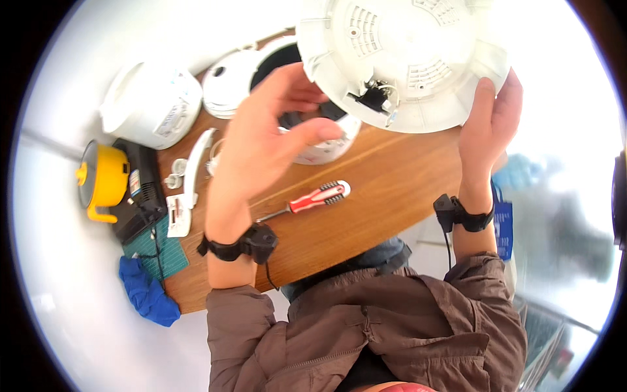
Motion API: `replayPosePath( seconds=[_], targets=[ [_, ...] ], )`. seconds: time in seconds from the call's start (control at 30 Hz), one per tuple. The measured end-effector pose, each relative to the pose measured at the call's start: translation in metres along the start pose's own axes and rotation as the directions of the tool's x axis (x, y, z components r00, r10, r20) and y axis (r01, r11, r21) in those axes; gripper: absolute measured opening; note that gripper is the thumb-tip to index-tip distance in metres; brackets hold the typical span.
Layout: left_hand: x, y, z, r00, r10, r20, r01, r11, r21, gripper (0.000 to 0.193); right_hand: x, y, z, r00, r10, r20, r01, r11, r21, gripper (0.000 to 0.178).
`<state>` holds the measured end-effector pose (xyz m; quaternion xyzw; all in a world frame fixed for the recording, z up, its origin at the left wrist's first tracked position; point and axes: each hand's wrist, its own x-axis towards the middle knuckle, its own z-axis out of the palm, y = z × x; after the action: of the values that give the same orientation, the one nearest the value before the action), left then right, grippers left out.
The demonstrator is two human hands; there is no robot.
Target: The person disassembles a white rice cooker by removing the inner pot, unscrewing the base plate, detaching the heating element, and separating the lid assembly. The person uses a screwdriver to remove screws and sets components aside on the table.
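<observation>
My right hand (491, 121) grips the right edge of a round white plastic base plate (450, 55), thumb on the face turned toward me. The plate is held up over the far side of the table, with vent slots and a small black part with wires (375, 98) near its lower edge. My left hand (268, 134) is beside the plate's left edge, thumb and fingers apart, holding nothing. Behind that hand, partly hidden, stands a white round appliance body (326, 151) with a dark inside. A red and white screwdriver (320, 196) lies on the table nearer to me.
On the wooden table (398, 179), leftward, are a white round lid (225, 85), a white cooker shell (153, 108), a curved white handle (194, 163), a yellow pot (108, 176), a black box (145, 189), a green mat (171, 255) and a blue cloth (147, 294).
</observation>
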<state>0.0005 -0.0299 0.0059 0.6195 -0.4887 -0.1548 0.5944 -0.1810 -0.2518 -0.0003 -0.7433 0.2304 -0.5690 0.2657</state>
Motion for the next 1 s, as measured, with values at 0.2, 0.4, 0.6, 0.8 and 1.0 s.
replayPosePath(
  seconds=[0.2,0.4,0.6,0.8,1.0],
  targets=[
    [0.002,0.001,-0.01,0.977,-0.151,-0.149,0.042,0.827,-0.56,0.035,0.022,-0.021,0.073,0.935,-0.339,-0.104,0.355,0.898,0.26,0.042],
    [0.01,-0.003,-0.021,0.901,-0.203,-0.384,-0.095,0.771,-0.63,0.03,0.027,-0.029,0.12,0.884,-0.435,-0.17,0.467,0.823,0.324,0.039],
    [0.01,-0.008,-0.036,0.859,-0.186,-0.478,-0.127,0.826,-0.55,0.027,0.022,-0.03,0.142,0.884,-0.429,-0.185,0.466,0.837,0.288,0.038],
    [0.013,-0.016,-0.035,0.856,-0.124,-0.501,-0.188,0.829,-0.527,0.031,0.026,-0.023,0.152,0.87,-0.443,-0.217,0.491,0.823,0.287,0.038],
    [0.014,-0.022,-0.032,0.855,-0.117,-0.505,-0.191,0.836,-0.515,0.027,0.033,-0.017,0.149,0.878,-0.462,-0.123,0.472,0.798,0.375,0.037]
  ],
)
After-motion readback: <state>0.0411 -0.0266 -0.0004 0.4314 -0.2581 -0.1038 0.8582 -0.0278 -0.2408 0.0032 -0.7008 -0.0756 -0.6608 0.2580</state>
